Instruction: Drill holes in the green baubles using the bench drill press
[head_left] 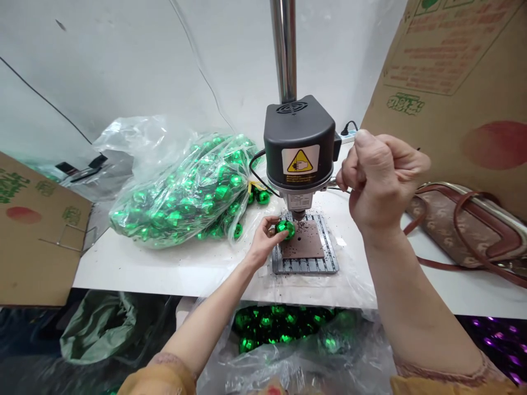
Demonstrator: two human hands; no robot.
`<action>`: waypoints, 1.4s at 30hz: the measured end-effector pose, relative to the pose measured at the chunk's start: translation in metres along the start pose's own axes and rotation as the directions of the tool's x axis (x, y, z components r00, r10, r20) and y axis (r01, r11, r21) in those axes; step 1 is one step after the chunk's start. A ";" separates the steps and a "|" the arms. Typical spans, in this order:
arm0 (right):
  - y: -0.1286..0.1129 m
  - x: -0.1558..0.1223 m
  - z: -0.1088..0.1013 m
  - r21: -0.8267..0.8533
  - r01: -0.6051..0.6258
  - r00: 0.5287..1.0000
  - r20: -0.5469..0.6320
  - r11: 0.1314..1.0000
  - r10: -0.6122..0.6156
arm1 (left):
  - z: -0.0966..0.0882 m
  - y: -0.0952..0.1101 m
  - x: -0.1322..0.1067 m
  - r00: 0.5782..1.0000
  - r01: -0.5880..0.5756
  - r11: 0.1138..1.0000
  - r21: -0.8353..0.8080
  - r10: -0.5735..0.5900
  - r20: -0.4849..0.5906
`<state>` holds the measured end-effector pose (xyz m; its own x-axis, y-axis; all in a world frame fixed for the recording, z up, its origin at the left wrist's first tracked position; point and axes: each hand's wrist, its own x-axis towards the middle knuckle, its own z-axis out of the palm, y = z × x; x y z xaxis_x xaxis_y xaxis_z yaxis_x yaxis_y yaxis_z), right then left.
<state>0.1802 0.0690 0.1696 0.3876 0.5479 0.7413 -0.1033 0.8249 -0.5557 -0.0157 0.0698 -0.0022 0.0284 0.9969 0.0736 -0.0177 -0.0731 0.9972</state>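
Note:
My left hand (263,241) pinches a shiny green ball (285,228) and holds it on the brown pad of the small bench drill's base plate (305,263), just under the drill bit. The drill's black motor head (299,142) carries a yellow warning sticker and hangs on a steel column (284,49). My right hand (381,178) is raised to the right of the head, closed in a fist around the drill's thin feed lever (334,185).
A clear plastic bag full of green balls (185,192) lies left of the drill on the white table (164,269). Another open bag of green balls (284,326) sits below the table's front edge. Cardboard boxes stand at left (33,236) and right (461,82). A brown handbag (465,230) lies at right.

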 end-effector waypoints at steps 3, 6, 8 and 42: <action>0.002 -0.001 -0.001 -0.017 0.029 1.000 0.009 0.999 -0.029 | 0.008 -0.006 0.000 0.996 -0.015 0.999 -0.049 0.019 0.085; 0.003 -0.002 -0.002 -0.050 0.029 0.999 0.023 0.998 -0.028 | 0.010 -0.011 0.004 0.990 -0.042 0.998 -0.049 0.048 0.136; 0.003 -0.003 -0.002 -0.057 0.023 0.999 0.027 0.998 -0.021 | 0.010 -0.014 0.006 0.986 -0.064 0.997 -0.037 0.068 0.152; 0.008 -0.030 -0.011 -0.026 0.092 0.995 -0.033 0.995 -0.093 | 0.027 -0.028 -0.008 0.969 -0.163 0.977 0.141 0.132 0.208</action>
<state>0.1774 0.0577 0.1385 0.4260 0.4637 0.7769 -0.0431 0.8681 -0.4945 0.0111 0.0634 -0.0299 0.2333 0.9504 0.2058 0.1189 -0.2379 0.9640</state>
